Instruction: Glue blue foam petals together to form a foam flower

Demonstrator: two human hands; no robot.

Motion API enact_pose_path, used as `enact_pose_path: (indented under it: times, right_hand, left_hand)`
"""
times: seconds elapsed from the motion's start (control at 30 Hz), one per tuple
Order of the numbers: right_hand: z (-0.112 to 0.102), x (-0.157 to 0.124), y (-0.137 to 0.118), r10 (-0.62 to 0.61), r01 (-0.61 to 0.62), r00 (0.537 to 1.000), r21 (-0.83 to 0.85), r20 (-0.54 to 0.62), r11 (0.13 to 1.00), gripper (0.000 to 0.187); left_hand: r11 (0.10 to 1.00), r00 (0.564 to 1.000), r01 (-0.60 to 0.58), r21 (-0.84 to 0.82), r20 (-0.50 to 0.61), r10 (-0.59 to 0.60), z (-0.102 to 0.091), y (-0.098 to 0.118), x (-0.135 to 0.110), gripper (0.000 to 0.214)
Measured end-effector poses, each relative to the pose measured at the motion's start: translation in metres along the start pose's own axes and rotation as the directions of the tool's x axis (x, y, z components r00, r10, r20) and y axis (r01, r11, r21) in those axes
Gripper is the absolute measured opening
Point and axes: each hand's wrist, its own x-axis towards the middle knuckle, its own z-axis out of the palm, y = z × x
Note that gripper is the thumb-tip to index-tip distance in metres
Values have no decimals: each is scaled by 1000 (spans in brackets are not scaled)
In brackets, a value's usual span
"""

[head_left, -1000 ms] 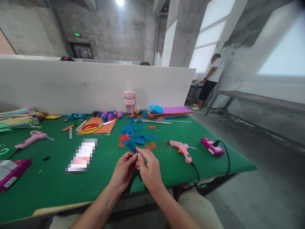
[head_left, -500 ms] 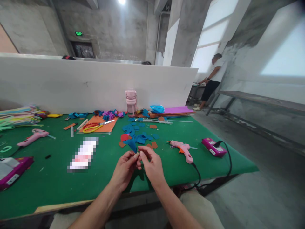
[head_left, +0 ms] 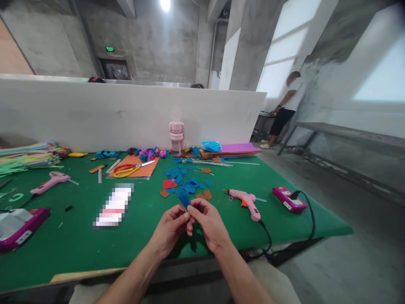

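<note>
My left hand (head_left: pixel 173 224) and my right hand (head_left: pixel 206 219) meet above the green table (head_left: pixel 133 249), fingertips pinched together. Between them stands a blue felt petal (head_left: pixel 182 196), its wide end pointing up and away from me. Its lower end is hidden by my fingers, both hands closing on it there. Just beyond lie several loose blue felt pieces (head_left: pixel 190 185), a red felt piece (head_left: pixel 168 184) and brown felt pieces (head_left: pixel 207 194). To the right of my right hand rests a pink hot glue gun (head_left: pixel 245 197).
Scissors (head_left: pixel 133 168) lie on an orange sheet (head_left: pixel 148 172). A second pink glue gun (head_left: pixel 50 183) and a purple power strip (head_left: pixel 27 232) are at left, another power strip (head_left: pixel 289 199) at right. A pink bottle (head_left: pixel 176 136) stands by the white partition (head_left: pixel 133 112). A person (head_left: pixel 286 107) stands far right.
The petal has turned more upright and toward my right hand, whose fingertips now pinch its base. Both hands remain together; the whole view has shifted slightly.
</note>
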Motion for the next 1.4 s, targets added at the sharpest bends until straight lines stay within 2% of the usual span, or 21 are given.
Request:
enact_pose_path:
  times: [0.07,0.1,0.17,0.23,0.3,0.43,0.6,0.77,0.9,1.0,1.13,1.27,1.4]
  right_hand:
    - [-3,0,-5,-54,54,999,-45,-3,997,21]
    - [-5,-1,-8,-96,94,995,-80,-19,992,22]
    - [-6,-2,-13,-187,173,980,-165,-71,971,19]
    - [-6,-3,-17,-244,211,964,-255,-108,944,14]
    - [-4,-3,-18,-260,212,958,-316,-118,925,18]
    - [4,-5,-13,-191,156,976,-275,-105,949,20]
    - [15,-10,-6,-19,18,999,-45,-26,999,27]
    - [19,-11,-1,109,-114,993,154,40,981,31]
    - [22,-12,1,147,-155,988,191,54,969,32]
    - [24,-13,-1,124,-128,992,140,37,982,35]
    - [22,-13,-6,64,-64,998,1,19,998,35]
    - [19,-13,-8,-40,30,998,-214,-46,976,30]
    - [16,-13,-8,-194,149,978,-394,-77,907,27]
  left_hand:
    - [985,997,-64,157,-39,71,-1,10,-1,12]
    - [950,987,-119,288,-73,145,-2,16,-2,12]
    - [814,934,-205,544,-139,328,-6,26,-3,11]
    - [720,884,-232,654,-167,436,-11,32,-3,10]
    - [677,860,-235,698,-175,479,-16,32,-2,12]
    - [552,822,-268,790,-112,559,-25,25,2,12]
    - [352,751,-324,878,12,660,-29,27,2,15]
    - [239,709,-371,897,108,696,-31,31,1,14]
    - [144,661,-385,912,163,732,-33,30,2,14]
    - [104,637,-388,916,184,749,-35,30,2,15]
    - [94,631,-393,915,193,752,-36,31,2,15]
    - [120,659,-376,919,175,731,-36,31,3,16]
    - [168,708,-353,921,145,691,-32,31,2,16]
